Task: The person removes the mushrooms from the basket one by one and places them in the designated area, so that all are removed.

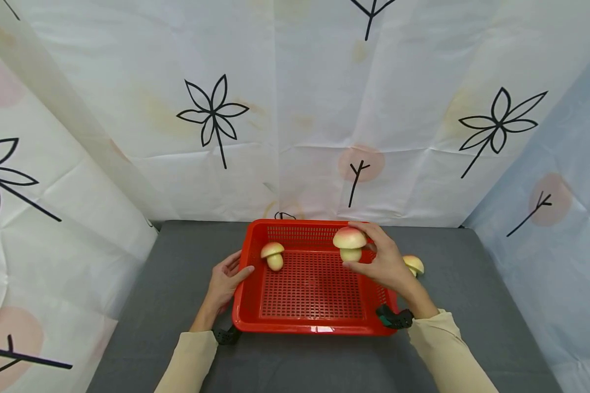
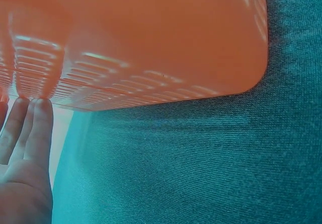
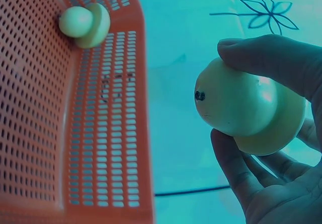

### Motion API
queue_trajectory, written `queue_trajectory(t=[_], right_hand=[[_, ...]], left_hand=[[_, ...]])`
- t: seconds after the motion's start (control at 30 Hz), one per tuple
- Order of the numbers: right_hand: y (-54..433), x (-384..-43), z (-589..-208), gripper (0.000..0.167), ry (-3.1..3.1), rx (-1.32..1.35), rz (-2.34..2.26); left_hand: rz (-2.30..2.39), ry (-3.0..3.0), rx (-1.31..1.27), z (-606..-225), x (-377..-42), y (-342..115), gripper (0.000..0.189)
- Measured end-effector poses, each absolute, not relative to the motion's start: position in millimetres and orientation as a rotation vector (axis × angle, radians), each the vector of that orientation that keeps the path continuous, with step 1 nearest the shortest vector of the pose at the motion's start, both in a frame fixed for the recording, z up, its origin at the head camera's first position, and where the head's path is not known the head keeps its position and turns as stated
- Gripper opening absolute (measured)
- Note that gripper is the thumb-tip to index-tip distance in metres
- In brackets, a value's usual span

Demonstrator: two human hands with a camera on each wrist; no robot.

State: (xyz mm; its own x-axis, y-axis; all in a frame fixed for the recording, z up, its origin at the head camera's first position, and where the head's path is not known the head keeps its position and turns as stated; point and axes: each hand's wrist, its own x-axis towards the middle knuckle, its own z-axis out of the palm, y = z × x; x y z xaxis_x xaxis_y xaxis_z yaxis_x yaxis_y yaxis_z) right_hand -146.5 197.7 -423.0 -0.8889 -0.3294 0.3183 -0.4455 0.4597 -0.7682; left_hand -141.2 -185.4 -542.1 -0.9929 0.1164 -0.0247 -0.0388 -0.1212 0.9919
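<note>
My right hand (image 1: 385,262) grips a toy mushroom (image 1: 349,244) with a pinkish-yellow cap and pale stem, above the right part of a red plastic basket (image 1: 314,330). In the right wrist view the thumb and fingers are around this mushroom (image 3: 236,100), its stem end facing the camera. At the basket's left side, my left hand (image 1: 224,283) holds the rim, thumb over the edge and fingers along the outer slotted wall. Those fingertips (image 2: 43,105) touch the wall in the left wrist view. A second toy mushroom (image 1: 273,255) stands inside the basket at the back left.
A third mushroom (image 1: 413,265) is on the grey table (image 1: 472,305) right of the basket, partly hidden by my right hand. White cloth (image 1: 300,109) with line-drawn plants hangs behind and at both sides. A thin black loop (image 1: 285,215) lies behind the basket.
</note>
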Motion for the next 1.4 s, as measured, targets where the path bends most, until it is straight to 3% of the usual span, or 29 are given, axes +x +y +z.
queue_trajectory(t=[0.67,1.4], right_hand=[[256,-128,-412,0.082,-2.468,0.543,1.435],[320,-134,-450,0.080,-2.580,0.201,1.457]], left_hand=[[2.271,2.008,0.062,-542,-141,-185,0.060],[2.275,2.015,0.022,-544,-141,-183,0.061]])
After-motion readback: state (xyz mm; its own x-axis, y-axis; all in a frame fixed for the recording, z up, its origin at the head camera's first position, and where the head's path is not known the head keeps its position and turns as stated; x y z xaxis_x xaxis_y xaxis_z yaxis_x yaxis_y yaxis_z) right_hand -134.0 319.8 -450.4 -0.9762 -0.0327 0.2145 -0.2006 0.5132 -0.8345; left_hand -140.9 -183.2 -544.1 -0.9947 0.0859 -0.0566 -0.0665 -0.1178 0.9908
